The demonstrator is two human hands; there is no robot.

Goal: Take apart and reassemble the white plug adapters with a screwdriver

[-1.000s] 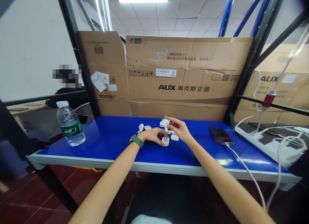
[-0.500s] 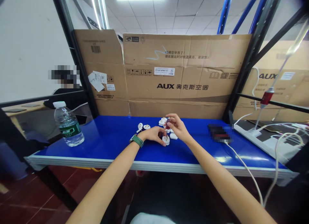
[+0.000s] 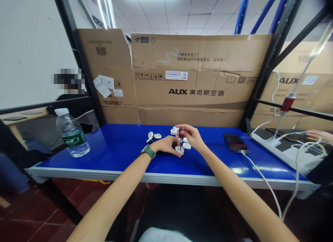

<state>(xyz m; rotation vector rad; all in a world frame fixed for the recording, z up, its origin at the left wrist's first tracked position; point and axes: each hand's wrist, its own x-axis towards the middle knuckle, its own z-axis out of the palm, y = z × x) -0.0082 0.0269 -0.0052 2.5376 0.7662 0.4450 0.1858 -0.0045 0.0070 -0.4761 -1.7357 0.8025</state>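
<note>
My left hand (image 3: pixel 168 144), with a green watch band at the wrist, grips a small white plug-like piece (image 3: pixel 179 150) on the blue table. Fingers of my right hand (image 3: pixel 191 136) are closed round the dark red handle of a screwdriver (image 3: pixel 180 133), held upright with its shaft down on the white piece. Just behind lie more white pieces (image 3: pixel 173 130), partly hidden by my right hand. A flat white piece (image 3: pixel 186 145) rests right of the gripped one. Left of my hands are two further white parts (image 3: pixel 157 135), one of them tilted.
A water bottle (image 3: pixel 73 133) stands at the table's left. On the right lie a blurred dark device (image 3: pixel 236 143) with a white cable and a white power strip (image 3: pixel 278 150). Cardboard (image 3: pixel 197 75) walls the back. Another person's hand (image 3: pixel 318 135) shows far right; a person sits behind, left.
My right hand and the screwdriver have shifted very slightly on the white piece. Another person's hand has come further into view at the far right. The camera view has moved a little.
</note>
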